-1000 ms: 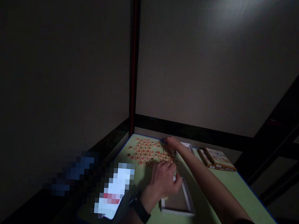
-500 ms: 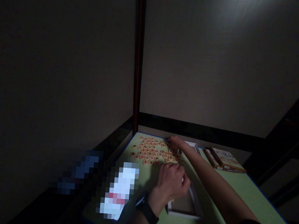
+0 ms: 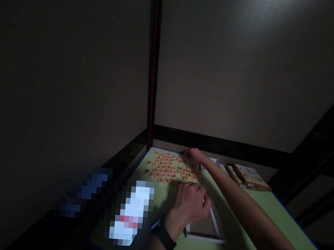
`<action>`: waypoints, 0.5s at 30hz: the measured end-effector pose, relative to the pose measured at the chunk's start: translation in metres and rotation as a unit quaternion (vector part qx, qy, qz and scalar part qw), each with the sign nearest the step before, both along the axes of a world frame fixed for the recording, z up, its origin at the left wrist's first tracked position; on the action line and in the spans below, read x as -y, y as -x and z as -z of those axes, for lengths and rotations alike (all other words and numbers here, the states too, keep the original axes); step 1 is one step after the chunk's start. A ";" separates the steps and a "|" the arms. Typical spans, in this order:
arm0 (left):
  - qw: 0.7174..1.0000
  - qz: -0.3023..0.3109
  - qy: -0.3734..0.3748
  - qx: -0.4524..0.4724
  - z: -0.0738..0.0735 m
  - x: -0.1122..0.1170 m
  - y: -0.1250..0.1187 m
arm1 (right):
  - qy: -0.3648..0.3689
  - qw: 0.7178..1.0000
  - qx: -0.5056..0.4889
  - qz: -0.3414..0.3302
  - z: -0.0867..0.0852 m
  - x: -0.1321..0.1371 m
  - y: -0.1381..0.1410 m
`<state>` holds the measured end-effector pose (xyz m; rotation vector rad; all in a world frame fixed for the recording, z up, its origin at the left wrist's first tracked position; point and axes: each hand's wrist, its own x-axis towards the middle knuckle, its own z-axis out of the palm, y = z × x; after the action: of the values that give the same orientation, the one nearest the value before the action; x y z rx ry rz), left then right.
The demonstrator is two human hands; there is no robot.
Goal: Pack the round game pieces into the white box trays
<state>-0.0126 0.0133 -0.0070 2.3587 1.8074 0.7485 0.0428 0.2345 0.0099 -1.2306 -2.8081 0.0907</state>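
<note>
Many round Chinese chess pieces point(image 3: 166, 167) with red and dark characters lie spread face up across the far left of the green table point(image 3: 253, 209). My left hand point(image 3: 191, 200), a dark watch on its wrist, is closed over the upper left part of a shallow open box point(image 3: 205, 224) at the near side of the pieces. What its curled fingers hold is hidden. Stretched across to the far edge, my right hand point(image 3: 195, 155) has its fingers bent together and pointing down beside the farthest pieces; anything between them is too dark to make out.
A bright blurred-out phone point(image 3: 132, 213) lies on the table's left. Behind my right forearm stands a white box part point(image 3: 214, 162). Flat decorated boxes point(image 3: 249, 177) are stacked at the right. Walls point(image 3: 217, 67) meet in a corner behind the table.
My right hand has moved slightly left and up along the far edge of the pieces. My left hand stays over the box. The view has shifted a little.
</note>
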 end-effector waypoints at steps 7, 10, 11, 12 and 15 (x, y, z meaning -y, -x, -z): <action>1.000 0.021 -0.003 -0.008 0.000 0.001 -0.003 | 0.004 0.999 -0.039 0.017 0.001 0.001 0.010; 1.000 0.023 -0.001 -0.007 0.001 0.001 -0.002 | 0.014 0.998 -0.051 0.026 0.005 -0.003 0.019; 1.000 0.024 -0.002 -0.007 0.001 0.000 -0.002 | 0.019 0.998 -0.054 0.027 0.007 -0.004 0.022; 1.000 0.024 -0.002 -0.009 0.001 0.000 -0.002 | 0.025 0.998 -0.059 0.027 0.009 -0.005 0.025; 1.000 0.024 0.002 -0.015 -0.001 0.000 -0.002 | 0.044 0.996 -0.073 0.021 0.014 -0.006 0.032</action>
<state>-0.0107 0.0131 -0.0064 2.4140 1.7533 0.7065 0.0107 0.2409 -0.0041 -1.2440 -2.6775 0.2918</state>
